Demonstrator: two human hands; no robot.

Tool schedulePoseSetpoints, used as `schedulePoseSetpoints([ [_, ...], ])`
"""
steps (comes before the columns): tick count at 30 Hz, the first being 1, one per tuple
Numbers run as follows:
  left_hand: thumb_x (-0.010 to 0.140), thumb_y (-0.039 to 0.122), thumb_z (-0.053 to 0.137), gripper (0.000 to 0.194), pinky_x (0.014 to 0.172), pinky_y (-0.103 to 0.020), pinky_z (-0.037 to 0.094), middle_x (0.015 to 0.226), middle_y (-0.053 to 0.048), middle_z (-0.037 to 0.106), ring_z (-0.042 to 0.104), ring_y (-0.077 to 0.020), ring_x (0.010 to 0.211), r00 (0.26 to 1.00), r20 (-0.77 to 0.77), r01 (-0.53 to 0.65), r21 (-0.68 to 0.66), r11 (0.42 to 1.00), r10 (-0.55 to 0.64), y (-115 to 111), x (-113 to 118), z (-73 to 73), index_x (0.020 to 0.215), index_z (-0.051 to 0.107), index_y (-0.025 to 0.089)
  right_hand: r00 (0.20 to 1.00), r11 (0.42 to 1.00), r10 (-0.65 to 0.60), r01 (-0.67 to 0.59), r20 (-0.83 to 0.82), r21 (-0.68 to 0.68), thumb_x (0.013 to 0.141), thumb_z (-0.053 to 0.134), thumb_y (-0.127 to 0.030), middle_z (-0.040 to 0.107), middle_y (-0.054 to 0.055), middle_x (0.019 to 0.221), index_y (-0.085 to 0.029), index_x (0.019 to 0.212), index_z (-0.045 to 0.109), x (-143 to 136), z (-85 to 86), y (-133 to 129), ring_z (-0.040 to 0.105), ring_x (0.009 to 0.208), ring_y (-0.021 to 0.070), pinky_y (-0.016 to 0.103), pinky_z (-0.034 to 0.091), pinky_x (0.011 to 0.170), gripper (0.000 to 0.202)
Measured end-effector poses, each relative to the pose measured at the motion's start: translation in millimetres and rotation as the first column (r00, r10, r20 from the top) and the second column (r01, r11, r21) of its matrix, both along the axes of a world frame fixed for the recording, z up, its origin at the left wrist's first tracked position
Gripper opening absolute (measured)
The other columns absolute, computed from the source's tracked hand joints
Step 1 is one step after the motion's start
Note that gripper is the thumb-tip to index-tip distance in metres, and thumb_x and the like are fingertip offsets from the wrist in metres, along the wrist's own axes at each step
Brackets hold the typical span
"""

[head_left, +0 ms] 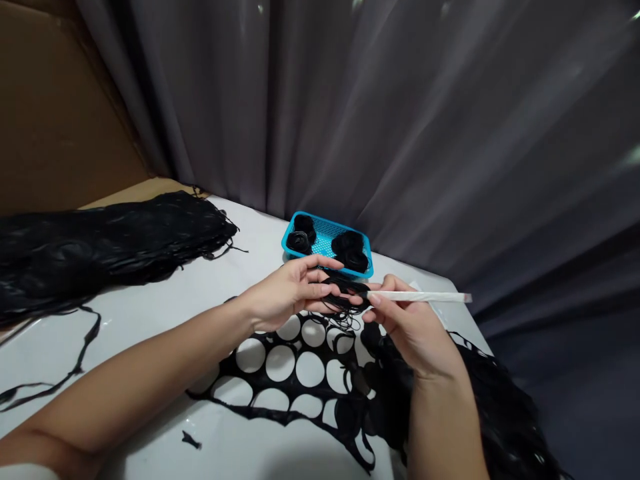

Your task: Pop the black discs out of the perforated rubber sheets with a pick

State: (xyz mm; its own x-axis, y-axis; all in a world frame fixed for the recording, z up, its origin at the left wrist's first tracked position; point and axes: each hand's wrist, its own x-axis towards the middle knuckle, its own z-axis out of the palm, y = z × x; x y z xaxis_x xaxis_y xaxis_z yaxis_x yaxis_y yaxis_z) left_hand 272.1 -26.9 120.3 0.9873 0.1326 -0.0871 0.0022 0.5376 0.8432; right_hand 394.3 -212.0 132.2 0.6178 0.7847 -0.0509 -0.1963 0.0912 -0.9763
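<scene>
Between my two hands hangs a small bundle of thin black loops, with loose strands drooping below it. My left hand has its fingers around the left side of the bundle. My right hand pinches a narrow white strip at the right side of the bundle; the strip points right. Beneath both hands lies a black sheet with round holes. Just beyond them is a blue basket holding several black coiled bundles.
A long black pile lies at the left of the white table, near a cardboard panel. More black material is at the right. Grey curtains hang behind. A black scrap lies near the front.
</scene>
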Motion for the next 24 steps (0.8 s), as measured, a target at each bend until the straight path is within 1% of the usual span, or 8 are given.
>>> schedulePoseSetpoints([
  [2,0.085,0.01,0.074,0.036,0.085,-0.032,0.058,0.09,-0.001,0.063,0.073,-0.0196,0.092,1.0,-0.012,0.019,-0.041,0.999,-0.02,5.1,-1.0,0.3,0.118,0.06,0.016,1.0,1.0,-0.004,0.004,0.002,-0.007,0.075,0.086,-0.03,0.066,0.002,0.091,-0.018,0.065,0.056,-0.1,0.3,1.8,0.069,0.082,0.0129,0.017,0.06,0.064,0.033],
  [4,0.084,0.008,0.073,0.037,0.087,-0.034,0.059,0.091,-0.002,0.064,0.072,-0.0206,0.095,0.999,-0.02,0.044,-0.078,0.996,-0.046,9.4,-2.0,0.9,0.118,0.061,0.015,1.0,1.0,0.0,0.0,-0.004,-0.011,0.075,0.086,-0.029,0.065,0.002,0.089,-0.018,0.065,0.055,-0.4,0.9,2.8,0.068,0.084,0.0133,0.017,0.06,0.064,0.034],
  [9,0.089,0.006,0.064,0.031,0.089,-0.036,0.059,0.097,-0.006,0.068,0.072,-0.0211,0.097,0.996,-0.045,0.075,-0.125,0.989,-0.081,13.5,-4.2,3.8,0.119,0.061,0.014,0.999,1.0,0.0,-0.001,-0.033,-0.023,0.073,0.087,-0.029,0.064,0.0,0.084,-0.018,0.064,0.053,-1.7,0.6,4.1,0.067,0.076,0.0113,0.017,0.06,0.063,0.037],
  [13,0.092,0.006,0.059,0.028,0.089,-0.038,0.06,0.106,-0.012,0.07,0.072,-0.025,0.103,0.995,-0.049,0.08,-0.128,0.989,-0.087,13.7,-5.0,5.5,0.119,0.061,0.013,0.999,1.0,-0.004,0.002,-0.052,-0.021,0.071,0.089,-0.029,0.061,-0.002,0.077,-0.018,0.064,0.054,-2.7,0.2,4.6,0.065,0.068,0.0089,0.016,0.061,0.062,0.037],
  [19,0.092,0.006,0.058,0.03,0.094,-0.044,0.057,0.113,-0.016,0.069,0.07,-0.0277,0.108,0.994,-0.059,0.086,-0.098,0.992,-0.092,14.1,-5.1,4.8,0.121,0.06,0.013,0.998,1.0,0.0,-0.001,-0.057,-0.027,0.07,0.089,-0.028,0.064,-0.002,0.08,-0.018,0.064,0.054,-4.0,0.1,4.6,0.067,0.068,0.0089,0.016,0.061,0.061,0.037],
  [24,0.091,0.007,0.061,0.029,0.093,-0.043,0.058,0.112,-0.015,0.069,0.07,-0.0268,0.107,0.994,-0.04,0.101,-0.095,0.99,-0.106,14.6,-7.0,5.7,0.119,0.06,0.013,0.997,0.999,0.022,-0.024,-0.07,-0.025,0.071,0.089,-0.028,0.067,-0.001,0.083,-0.018,0.064,0.054,-4.8,-0.2,4.8,0.067,0.064,0.0088,0.018,0.062,0.06,0.037],
])
